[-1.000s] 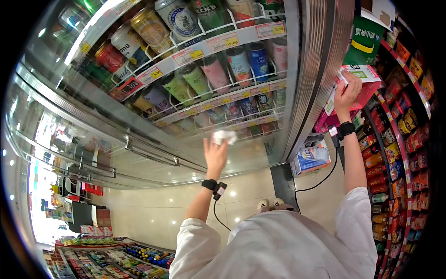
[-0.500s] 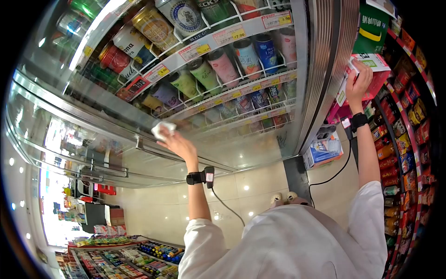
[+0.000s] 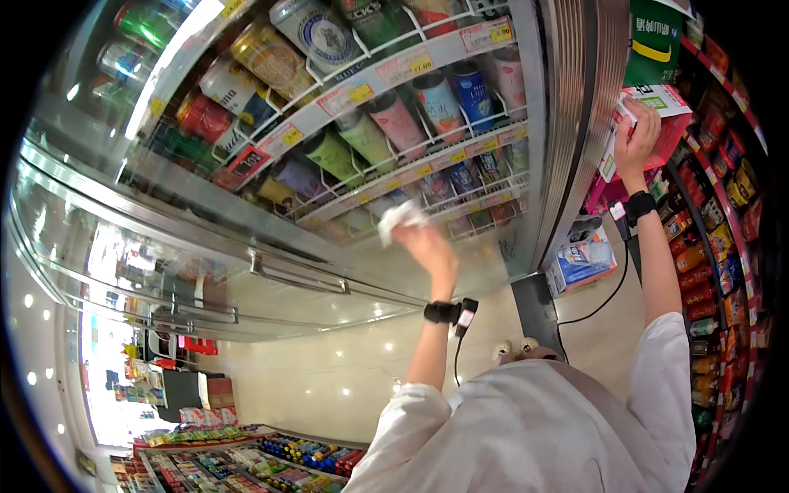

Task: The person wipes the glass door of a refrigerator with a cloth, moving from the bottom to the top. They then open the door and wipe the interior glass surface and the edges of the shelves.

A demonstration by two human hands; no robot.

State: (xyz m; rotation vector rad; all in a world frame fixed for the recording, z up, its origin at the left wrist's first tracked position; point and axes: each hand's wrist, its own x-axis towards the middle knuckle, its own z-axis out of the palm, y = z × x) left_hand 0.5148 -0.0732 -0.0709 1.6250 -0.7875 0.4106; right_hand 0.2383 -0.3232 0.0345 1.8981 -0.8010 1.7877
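Note:
My left hand holds a crumpled white cloth against the glass door of a drinks cooler, below the rows of cans. The fingers are wrapped into the cloth. At the right, my right hand rests on the edge of a pink and white box beside the cooler frame. Something small and white shows at its fingertips, too small to name. Behind the glass stand cans, among them a pink can and a blue can.
Snack shelves run down the right side. A blue and white carton sits on the floor near a black cable. The door's metal handle is left of my left arm. More goods shelves stand at the lower left.
My left hand has moved right with the cloth across the glass, and its arm followed. My right hand stays at the box. The view has shifted slightly.

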